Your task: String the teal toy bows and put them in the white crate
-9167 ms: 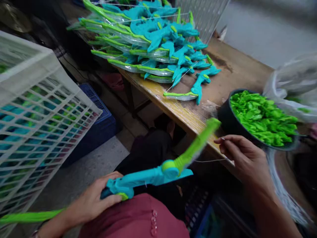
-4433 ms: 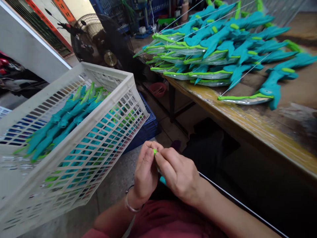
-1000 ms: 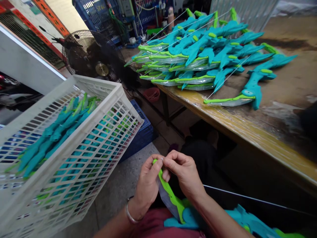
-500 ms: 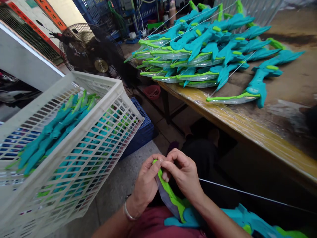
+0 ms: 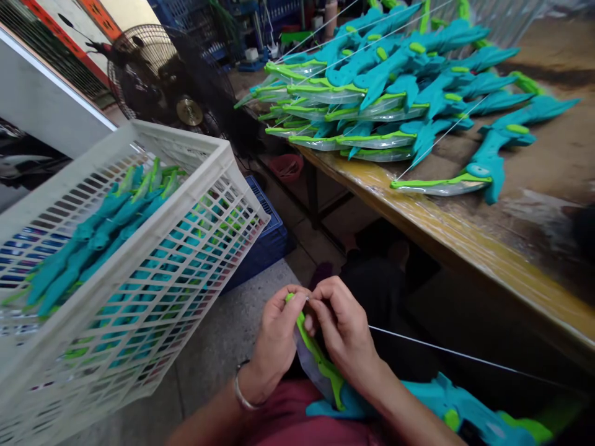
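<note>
A toy bow with a teal body and a green limb lies across my lap. My left hand is closed round the tip of the green limb, thumb and finger pinched at its end. Right beside it, my right hand pinches the end of the white bowstring at the limb tip. The string runs from behind my right hand out to the right, above the teal body. My fingers hide most of the tip, so whether the string is fastened there I cannot tell.
On the left stands a white plastic crate holding several teal and green bows. A wooden table at the right carries a pile of strung bows. Behind the crate are a black fan and a blue crate; a red basket sits under the table.
My fingertips have parted slightly at the limb tip, showing a small bit of the string's end between them. The view has shifted a little; the bow stays in my lap.
</note>
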`<action>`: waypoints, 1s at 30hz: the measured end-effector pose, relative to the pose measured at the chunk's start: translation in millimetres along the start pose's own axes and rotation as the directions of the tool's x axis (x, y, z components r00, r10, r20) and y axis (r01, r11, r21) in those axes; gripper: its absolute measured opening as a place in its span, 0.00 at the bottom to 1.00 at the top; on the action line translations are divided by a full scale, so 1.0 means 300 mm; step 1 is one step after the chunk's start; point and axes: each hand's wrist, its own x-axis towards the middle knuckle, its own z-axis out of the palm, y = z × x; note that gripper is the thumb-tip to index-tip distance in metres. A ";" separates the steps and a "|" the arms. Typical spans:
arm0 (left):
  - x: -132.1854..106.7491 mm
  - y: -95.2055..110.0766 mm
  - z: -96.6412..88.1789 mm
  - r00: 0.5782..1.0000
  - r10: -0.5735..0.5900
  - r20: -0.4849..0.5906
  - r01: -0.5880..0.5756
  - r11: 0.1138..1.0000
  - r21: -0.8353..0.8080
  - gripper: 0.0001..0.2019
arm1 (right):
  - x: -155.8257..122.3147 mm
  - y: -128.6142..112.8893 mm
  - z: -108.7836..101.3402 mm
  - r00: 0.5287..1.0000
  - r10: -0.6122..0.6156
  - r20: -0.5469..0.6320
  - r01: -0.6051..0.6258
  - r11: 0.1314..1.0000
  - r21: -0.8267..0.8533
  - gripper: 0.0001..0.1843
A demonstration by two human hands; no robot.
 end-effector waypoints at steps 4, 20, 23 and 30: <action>0.001 0.007 -0.003 1.000 -0.006 0.025 0.005 1.000 0.020 0.12 | 0.002 0.017 0.003 0.985 -0.172 -0.016 0.166 0.967 -0.194 0.07; 0.008 -0.017 -0.042 0.999 0.028 0.039 -0.032 0.995 0.090 0.11 | 0.029 0.015 -0.014 0.937 -0.323 0.132 0.344 0.789 -0.508 0.10; 0.004 -0.010 -0.043 0.999 0.033 0.023 -0.035 0.996 0.085 0.12 | 0.043 0.004 -0.016 0.911 -0.359 0.202 0.404 0.683 -0.608 0.13; -0.024 0.008 -0.002 0.996 -0.085 0.038 0.088 0.991 -0.099 0.19 | 0.058 -0.023 -0.014 0.909 -0.410 0.081 0.397 0.787 -0.472 0.07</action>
